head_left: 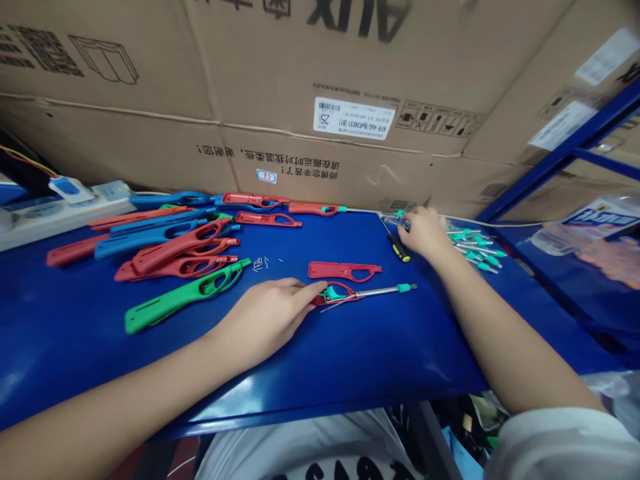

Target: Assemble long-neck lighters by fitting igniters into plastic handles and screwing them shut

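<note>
My left hand is closed around the handle of a red lighter body, which lies on the blue table with a teal trigger and a metal tube ending in a teal tip. Just above it rests a red half shell. At the back right, my right hand reaches down among small parts beside a black and yellow screwdriver; its fingers are bent, and what they touch is too small to make out. Metal tubes with teal pieces are piled right of that hand.
Red and blue handle shells and a green one are heaped at the left. Small screws lie near them. A power strip stands at the far left, cardboard behind, and a blue metal frame at right.
</note>
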### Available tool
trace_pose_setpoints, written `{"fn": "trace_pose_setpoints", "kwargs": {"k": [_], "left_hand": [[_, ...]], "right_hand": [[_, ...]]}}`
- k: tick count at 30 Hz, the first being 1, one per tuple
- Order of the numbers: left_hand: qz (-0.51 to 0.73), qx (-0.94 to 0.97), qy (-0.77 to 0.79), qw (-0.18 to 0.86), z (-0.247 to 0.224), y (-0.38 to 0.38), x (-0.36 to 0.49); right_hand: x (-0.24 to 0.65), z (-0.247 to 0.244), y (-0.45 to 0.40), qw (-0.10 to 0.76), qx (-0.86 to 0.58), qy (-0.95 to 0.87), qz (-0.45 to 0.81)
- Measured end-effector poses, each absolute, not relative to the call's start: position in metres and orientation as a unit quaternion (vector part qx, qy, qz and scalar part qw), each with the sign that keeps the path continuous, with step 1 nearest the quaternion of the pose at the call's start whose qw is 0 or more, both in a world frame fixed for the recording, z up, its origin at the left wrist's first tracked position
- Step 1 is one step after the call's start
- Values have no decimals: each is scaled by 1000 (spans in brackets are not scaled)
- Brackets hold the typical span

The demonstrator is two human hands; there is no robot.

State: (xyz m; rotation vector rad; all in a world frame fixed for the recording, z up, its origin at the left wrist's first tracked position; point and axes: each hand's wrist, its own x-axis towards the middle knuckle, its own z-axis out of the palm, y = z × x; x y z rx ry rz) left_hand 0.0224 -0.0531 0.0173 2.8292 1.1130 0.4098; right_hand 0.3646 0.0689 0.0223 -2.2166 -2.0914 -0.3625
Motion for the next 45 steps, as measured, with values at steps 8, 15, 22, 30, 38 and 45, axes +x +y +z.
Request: {"fn": "trace_pose_setpoints", "kwargs": {"k": [8,15,22,30,38,45], "left_hand": [[84,954,283,-42,20,-62,27],[267,884,370,105,32,-51,17],[300,875,340,169,32,-41,17],[286,841,364,281,22,-38,22],[270,833,370,311,24,-40,24],[255,803,416,342,28,-40,25]], "right_hand": [[351,34,86,27,-721,-680,-132],[292,60,19,140,-580,-791,-138],[238,46,-44,196,-418,-887,-16],[243,30,-43,263,-384,-881,87],[253,36,-37,250,-447,-855,80],[266,48,-36,178,-407,-870,214]]}}
